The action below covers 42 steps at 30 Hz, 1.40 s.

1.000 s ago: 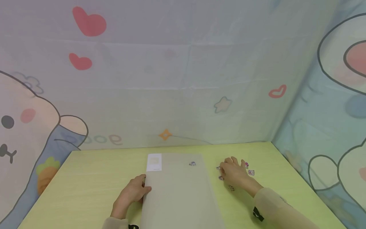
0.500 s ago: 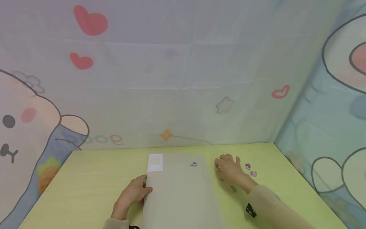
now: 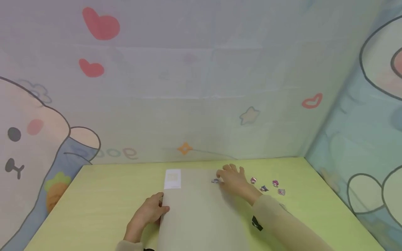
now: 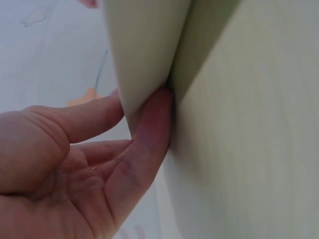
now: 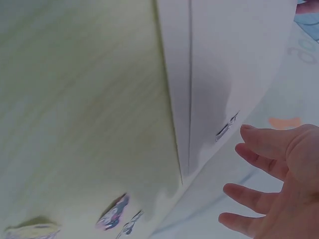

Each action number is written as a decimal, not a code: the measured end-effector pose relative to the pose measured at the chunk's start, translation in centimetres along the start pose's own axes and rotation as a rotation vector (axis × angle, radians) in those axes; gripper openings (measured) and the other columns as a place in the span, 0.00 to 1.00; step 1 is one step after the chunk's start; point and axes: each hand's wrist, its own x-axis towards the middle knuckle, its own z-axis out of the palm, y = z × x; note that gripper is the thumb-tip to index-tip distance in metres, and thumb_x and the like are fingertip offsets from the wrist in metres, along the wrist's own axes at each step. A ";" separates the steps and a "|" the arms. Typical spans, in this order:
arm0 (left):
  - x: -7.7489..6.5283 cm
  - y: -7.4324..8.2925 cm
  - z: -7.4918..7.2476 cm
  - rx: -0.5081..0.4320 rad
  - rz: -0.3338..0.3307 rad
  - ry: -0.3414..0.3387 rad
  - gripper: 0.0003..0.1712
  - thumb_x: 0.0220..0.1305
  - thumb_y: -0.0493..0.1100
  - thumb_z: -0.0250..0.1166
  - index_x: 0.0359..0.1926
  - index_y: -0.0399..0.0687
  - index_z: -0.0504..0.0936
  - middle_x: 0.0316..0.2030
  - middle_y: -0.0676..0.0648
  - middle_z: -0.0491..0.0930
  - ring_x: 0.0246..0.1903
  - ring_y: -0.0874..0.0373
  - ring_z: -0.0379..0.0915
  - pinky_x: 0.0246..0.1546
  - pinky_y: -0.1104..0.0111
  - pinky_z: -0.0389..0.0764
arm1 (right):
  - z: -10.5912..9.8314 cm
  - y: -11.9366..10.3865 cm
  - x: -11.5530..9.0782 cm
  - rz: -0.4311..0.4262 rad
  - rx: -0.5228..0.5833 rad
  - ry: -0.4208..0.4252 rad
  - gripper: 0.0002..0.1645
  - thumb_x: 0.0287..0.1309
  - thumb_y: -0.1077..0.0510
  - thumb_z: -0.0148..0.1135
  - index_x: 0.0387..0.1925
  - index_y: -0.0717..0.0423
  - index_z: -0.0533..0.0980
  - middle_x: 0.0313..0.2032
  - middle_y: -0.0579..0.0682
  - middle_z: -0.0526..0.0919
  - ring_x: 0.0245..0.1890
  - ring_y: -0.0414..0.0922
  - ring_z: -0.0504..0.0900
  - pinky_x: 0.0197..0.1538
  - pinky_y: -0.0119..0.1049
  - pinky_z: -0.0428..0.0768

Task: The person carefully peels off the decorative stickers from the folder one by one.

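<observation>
A flat, pale box [image 3: 201,209] lies on the table, a white label [image 3: 172,179] at its upper left corner. My left hand [image 3: 150,210] grips its left edge, thumb by the top face and a finger against the side, as the left wrist view shows. A small glossy sticker-like piece [image 3: 215,181] lies on the box's upper right. My right hand [image 3: 233,180] hovers beside this piece, fingers loosely bent and apart. Close to it, in the right wrist view, is the thumb tip [image 5: 247,131]; I see nothing held between the fingers.
Right of the box several small cartoon pieces lie on the yellow table [image 3: 314,205], among them a dark one [image 3: 264,188] and a pink one [image 3: 275,183]. My right forearm covers part of that area. A printed cloth [image 3: 201,87] hangs behind.
My right hand has moved left from the loose pieces to the box's upper right corner, uncovering more of them. My left hand keeps its grip on the edge. The view has shifted slightly.
</observation>
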 end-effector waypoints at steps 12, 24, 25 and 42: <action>0.1 -0.5 -0.1 0.009 -0.008 -0.005 0.37 0.64 0.35 0.65 0.66 0.21 0.58 0.43 0.33 0.79 0.35 0.51 0.79 0.37 0.57 0.82 | 0.3 -0.7 2.4 -0.021 -0.011 -0.027 0.13 0.59 0.60 0.65 0.47 0.51 0.82 0.55 0.58 0.74 0.62 0.63 0.64 0.61 0.73 0.52; 0.1 -0.3 -0.1 0.008 -0.019 0.005 0.37 0.64 0.36 0.65 0.66 0.21 0.59 0.42 0.34 0.80 0.33 0.51 0.79 0.36 0.57 0.82 | 1.7 -1.1 3.5 0.008 -0.069 -0.059 0.10 0.58 0.65 0.61 0.25 0.48 0.75 0.43 0.53 0.74 0.54 0.59 0.68 0.58 0.69 0.61; 0.1 -0.3 -0.1 0.002 -0.015 0.005 0.37 0.64 0.35 0.65 0.66 0.21 0.58 0.41 0.34 0.80 0.32 0.51 0.79 0.35 0.58 0.82 | 1.8 -1.1 3.5 0.008 -0.066 -0.056 0.11 0.57 0.65 0.61 0.25 0.48 0.74 0.42 0.53 0.74 0.53 0.59 0.68 0.57 0.69 0.62; 0.1 -0.4 0.1 -0.004 0.005 0.004 0.37 0.64 0.36 0.65 0.66 0.20 0.58 0.39 0.36 0.80 0.29 0.54 0.78 0.33 0.59 0.81 | 2.1 -0.5 3.2 -0.004 -0.056 -0.050 0.10 0.58 0.64 0.64 0.27 0.47 0.73 0.49 0.56 0.74 0.56 0.60 0.68 0.57 0.68 0.63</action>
